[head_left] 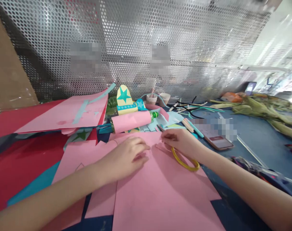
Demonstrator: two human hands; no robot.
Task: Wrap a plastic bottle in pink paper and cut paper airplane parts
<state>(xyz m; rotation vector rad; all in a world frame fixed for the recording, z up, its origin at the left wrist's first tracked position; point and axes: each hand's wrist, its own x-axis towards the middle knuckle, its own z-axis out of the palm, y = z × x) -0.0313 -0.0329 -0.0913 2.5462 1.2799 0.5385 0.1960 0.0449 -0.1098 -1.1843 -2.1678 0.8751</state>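
Note:
Pink paper sheets [165, 199] lie overlapped on the blue table in front of me. My left hand [131, 155] rests on the paper with its fingers loosely bent and apart, holding nothing. To its right, my right hand [181, 141] is closed around a pair of scissors. The yellow handle loop [184, 165] of the scissors hangs below the palm, and a dark tip shows beyond the fingers. Just behind both hands, a green plastic bottle wrapped in pink paper [131, 121] lies on its side with its green cap to the right.
Red and pink sheets [64, 112] are stacked at left. A yellow cutout with a teal star [123, 94] stands behind the bottle, near two paper cups [163, 99]. At right are a phone [217, 138], thin strips and corn husks [256, 110]. A perforated metal panel [136, 41] closes the back.

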